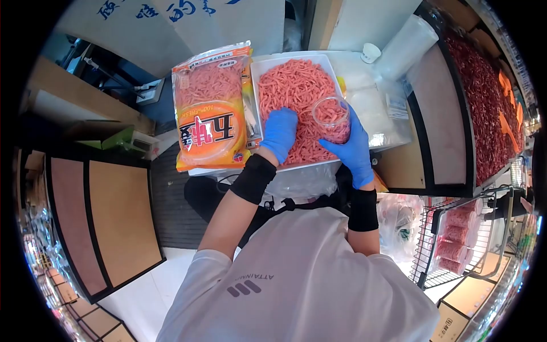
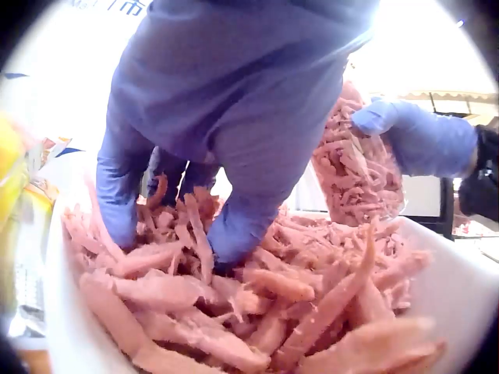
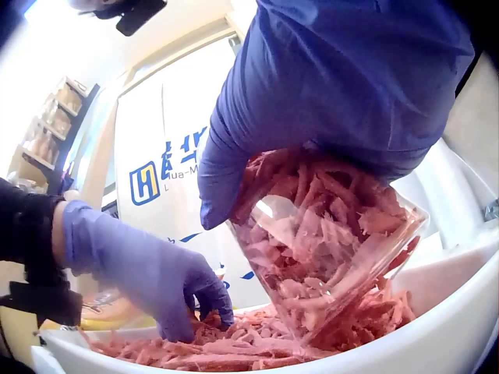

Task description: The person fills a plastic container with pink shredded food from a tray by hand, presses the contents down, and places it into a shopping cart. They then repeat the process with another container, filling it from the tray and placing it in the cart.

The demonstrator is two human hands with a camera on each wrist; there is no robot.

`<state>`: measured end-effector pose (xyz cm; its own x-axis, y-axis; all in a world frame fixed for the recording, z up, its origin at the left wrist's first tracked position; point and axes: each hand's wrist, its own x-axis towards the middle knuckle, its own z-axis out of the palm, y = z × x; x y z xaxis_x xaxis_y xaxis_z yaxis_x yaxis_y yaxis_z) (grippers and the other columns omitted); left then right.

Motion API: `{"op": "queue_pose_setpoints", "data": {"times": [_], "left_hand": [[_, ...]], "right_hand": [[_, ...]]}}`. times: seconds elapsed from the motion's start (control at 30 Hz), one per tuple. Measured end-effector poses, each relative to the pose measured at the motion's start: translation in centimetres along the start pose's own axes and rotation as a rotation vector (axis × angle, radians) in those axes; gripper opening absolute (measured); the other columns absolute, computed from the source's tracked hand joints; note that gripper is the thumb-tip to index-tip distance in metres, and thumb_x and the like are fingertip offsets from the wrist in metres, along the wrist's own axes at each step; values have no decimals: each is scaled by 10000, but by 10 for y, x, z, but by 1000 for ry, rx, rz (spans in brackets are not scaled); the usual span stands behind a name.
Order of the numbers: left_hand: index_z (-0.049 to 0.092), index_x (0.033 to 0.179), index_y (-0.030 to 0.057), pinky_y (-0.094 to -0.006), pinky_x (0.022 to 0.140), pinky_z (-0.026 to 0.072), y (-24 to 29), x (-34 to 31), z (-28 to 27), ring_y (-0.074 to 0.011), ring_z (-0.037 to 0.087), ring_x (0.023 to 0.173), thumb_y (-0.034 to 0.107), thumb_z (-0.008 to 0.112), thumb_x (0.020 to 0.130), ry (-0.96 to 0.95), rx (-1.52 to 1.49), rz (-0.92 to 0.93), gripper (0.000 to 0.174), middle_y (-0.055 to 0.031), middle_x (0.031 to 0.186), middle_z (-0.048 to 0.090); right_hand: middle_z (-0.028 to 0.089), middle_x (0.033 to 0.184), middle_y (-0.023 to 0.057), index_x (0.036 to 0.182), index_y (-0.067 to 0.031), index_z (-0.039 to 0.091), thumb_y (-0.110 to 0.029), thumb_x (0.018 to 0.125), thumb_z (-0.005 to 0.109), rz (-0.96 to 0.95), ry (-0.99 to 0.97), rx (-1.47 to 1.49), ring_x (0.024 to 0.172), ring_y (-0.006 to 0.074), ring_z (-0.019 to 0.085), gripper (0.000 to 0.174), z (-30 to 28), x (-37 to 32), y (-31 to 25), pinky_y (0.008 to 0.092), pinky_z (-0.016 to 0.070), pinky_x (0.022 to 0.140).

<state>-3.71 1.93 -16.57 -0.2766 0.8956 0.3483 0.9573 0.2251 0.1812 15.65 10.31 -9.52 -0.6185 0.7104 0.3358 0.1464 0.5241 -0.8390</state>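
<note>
Shredded meat (image 1: 296, 80) fills the white tub (image 1: 326, 60); left hand (image 1: 280, 132) curls fingers into it, right hand (image 1: 352, 149) clamps 1 filled clear cup (image 1: 331, 118).

Over the far half of the white tub (image 1: 255, 82), the way down is open; the clear cup (image 1: 331, 122) blocks its near right part. The printed bag (image 1: 211, 108) bars its left side.

blue gloves — black wristbands — white printed shirt.
</note>
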Motion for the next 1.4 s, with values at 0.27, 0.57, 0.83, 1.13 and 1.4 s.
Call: {"op": "queue_pose_setpoints", "data": {"times": [0.27, 0.57, 0.83, 1.13, 1.4], "left_hand": [[668, 825, 39, -423, 664, 552, 2, -3, -1, -369, 638, 824, 38, 592, 773, 43, -51, 24, 92, -173, 871, 625], [729, 992, 37, -353, 723, 547, -19, 14, -21, -283, 692, 787, 10, 640, 733, 17, -589, -59, 275, -173, 856, 705], [720, 1094, 4, -241, 714, 537, -25, 43, -109, -108, 662, 779, 21, 669, 804, -92, -1109, -370, 296, -59, 897, 722], [723, 1090, 16, -263, 744, 530, 18, 64, -140, -125, 663, 852, 54, 702, 792, -202, -1164, -45, 301, -69, 942, 717], [709, 1092, 66, -298, 770, 523, 32, 68, -119, -151, 637, 839, 46, 722, 745, -313, -776, 282, 348, -73, 969, 694]], "right_hand": [[568, 1336, 186, 1446, -47, 393, -211, 608, 901, -1, 1, -10, 1221, 296, 576, 994, 0, -2, 0, 395, 478, 1008], [578, 1324, 176, 1441, -45, 403, -205, 614, 895, 15, 31, 43, 1209, 280, 584, 976, 0, -6, 2, 389, 473, 1013], [574, 1307, 190, 1451, -54, 393, -224, 622, 884, 11, 25, 23, 1197, 310, 586, 978, 3, -6, 6, 397, 474, 1003], [535, 1342, 230, 1458, -59, 370, -230, 644, 861, -36, 3, -46, 1233, 369, 549, 965, 6, -4, 6, 413, 460, 1020], [546, 1330, 228, 1443, -52, 391, -257, 639, 865, -21, 17, -33, 1217, 364, 562, 956, 5, -5, 5, 412, 461, 1017]]}}
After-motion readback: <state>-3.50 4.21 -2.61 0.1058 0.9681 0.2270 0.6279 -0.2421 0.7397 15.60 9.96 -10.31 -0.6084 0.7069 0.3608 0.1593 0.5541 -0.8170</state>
